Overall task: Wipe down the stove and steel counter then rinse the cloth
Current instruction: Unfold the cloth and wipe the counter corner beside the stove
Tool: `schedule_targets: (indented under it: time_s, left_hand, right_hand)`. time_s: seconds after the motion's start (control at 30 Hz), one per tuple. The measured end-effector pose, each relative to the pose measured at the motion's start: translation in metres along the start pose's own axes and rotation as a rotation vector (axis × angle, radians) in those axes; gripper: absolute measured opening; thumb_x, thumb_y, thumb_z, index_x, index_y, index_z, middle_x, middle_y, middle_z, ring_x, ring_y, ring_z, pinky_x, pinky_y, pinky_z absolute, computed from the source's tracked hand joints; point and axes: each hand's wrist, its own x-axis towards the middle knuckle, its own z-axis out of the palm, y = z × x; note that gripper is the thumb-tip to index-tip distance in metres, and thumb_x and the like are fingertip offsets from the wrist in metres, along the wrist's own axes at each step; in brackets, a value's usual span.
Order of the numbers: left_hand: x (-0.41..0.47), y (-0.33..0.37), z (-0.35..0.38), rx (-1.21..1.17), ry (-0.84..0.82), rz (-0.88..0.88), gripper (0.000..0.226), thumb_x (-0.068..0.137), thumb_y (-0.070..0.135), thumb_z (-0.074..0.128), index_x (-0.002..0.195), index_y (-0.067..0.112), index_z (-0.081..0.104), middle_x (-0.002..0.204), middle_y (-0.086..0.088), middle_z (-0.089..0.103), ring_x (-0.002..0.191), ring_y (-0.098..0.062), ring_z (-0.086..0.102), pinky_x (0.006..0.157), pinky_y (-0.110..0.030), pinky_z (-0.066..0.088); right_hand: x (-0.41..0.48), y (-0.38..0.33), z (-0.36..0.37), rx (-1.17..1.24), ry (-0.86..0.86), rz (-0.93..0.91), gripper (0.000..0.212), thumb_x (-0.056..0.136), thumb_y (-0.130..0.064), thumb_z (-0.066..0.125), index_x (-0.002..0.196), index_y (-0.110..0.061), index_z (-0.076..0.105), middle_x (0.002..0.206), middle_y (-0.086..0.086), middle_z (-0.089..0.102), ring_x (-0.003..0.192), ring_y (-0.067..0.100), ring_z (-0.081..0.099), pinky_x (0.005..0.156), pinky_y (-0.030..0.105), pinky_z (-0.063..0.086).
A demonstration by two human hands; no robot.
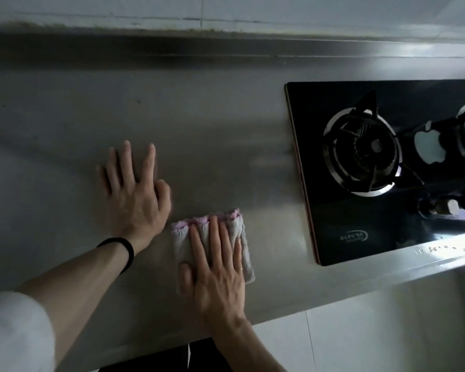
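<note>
— What lies nearest, at the bottom of the frame?

— The person's two forearms reach up from the lower edge. A white sleeve (pixel 14 331) is pushed up on the left arm in the lower left corner, and a black band (pixel 124 252) circles that wrist.

— And the hands?

— The right hand (pixel 216 267) lies flat, fingers stretched out and slightly apart, pressing down on a folded cloth (pixel 240 237) with a pink edge. It grips nothing; the palm and fingers simply rest on top. The cloth sits on the steel tabletop (pixel 65 116), just below the middle of the frame, near the front edge.

— The left one?

— The left hand (pixel 134 189) is just beside the cloth, up and to the left, not touching it. It is open and empty, palm down on the bare tabletop, with the fingers spread and the forefinger curled in.

— Further back?

— At the right of the frame the black glass stove (pixel 360 232) is set into the tabletop, well apart from the cloth, with a burner (pixel 361 154) ringed in metal and a knob (pixel 444 206) nearer the front. Behind everything, the steel rises into a low backsplash (pixel 172 52) across the top.
</note>
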Motion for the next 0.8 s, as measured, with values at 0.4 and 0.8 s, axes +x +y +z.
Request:
schedule_targets:
  time_s: [0.4, 0.8]
  left_hand:
    - [0.002, -0.006, 0.003, -0.103, -0.014, -0.021, 0.071, 0.096, 0.038, 0.036, 0.164, 0.024, 0.024, 0.173, -0.016, 0.013, 0.157, -0.044, 0.016, 0.126, -0.063, 0.008]
    - [-0.027, 0.146, 0.023, -0.14, -0.072, 0.083, 0.072, 0.095, 0.038, 0.031, 0.165, 0.028, 0.018, 0.174, -0.011, 0.01, 0.158, -0.04, 0.015, 0.128, -0.062, 0.011]
  right_hand:
    - [0.039, 0.11, -0.042, -0.081, 0.086, 0.303, 0.068, 0.103, -0.041, 0.038, 0.165, -0.019, 0.019, 0.173, 0.008, 0.01, 0.161, 0.025, 0.0, 0.127, 0.055, 0.014]
    - [-0.072, 0.139, -0.046, 0.064, 0.017, -0.02, 0.065, 0.102, -0.041, 0.049, 0.161, -0.02, 0.033, 0.171, 0.003, 0.024, 0.16, 0.02, 0.013, 0.127, 0.048, 0.022]
